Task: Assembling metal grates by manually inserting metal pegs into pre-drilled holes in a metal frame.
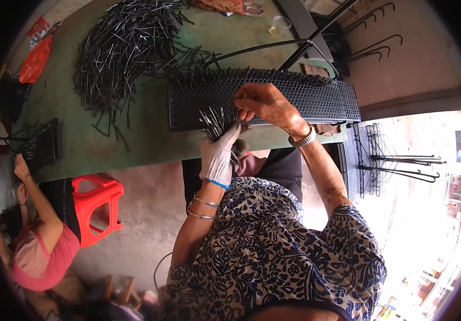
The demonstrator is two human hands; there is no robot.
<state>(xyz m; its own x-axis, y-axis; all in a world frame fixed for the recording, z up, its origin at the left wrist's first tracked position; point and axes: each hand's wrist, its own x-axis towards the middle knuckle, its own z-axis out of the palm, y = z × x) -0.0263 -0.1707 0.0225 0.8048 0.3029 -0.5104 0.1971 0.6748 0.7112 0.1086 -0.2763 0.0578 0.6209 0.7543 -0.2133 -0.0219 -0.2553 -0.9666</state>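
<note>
A bundle of black strips point(213, 122) is clasped by the grip of the gloved left hand point(219, 151), its middle hidden by the glove, near the front edge of the perforated black panel point(310, 100). Whether a strip is pinched by the right hand point(266, 104) cannot be told; the strip pile point(129, 51) on the tabletop point(225, 33) is cut off above.

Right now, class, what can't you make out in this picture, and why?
All in the head view:
Middle of the bundle of black strips: hidden by the gloved left hand.
Whether the right hand pinches a strip: too small, screened by its own fingers.
Green table beneath the strip pile: covered by the pile.
Bright outdoor area: details lost in glare.
</note>
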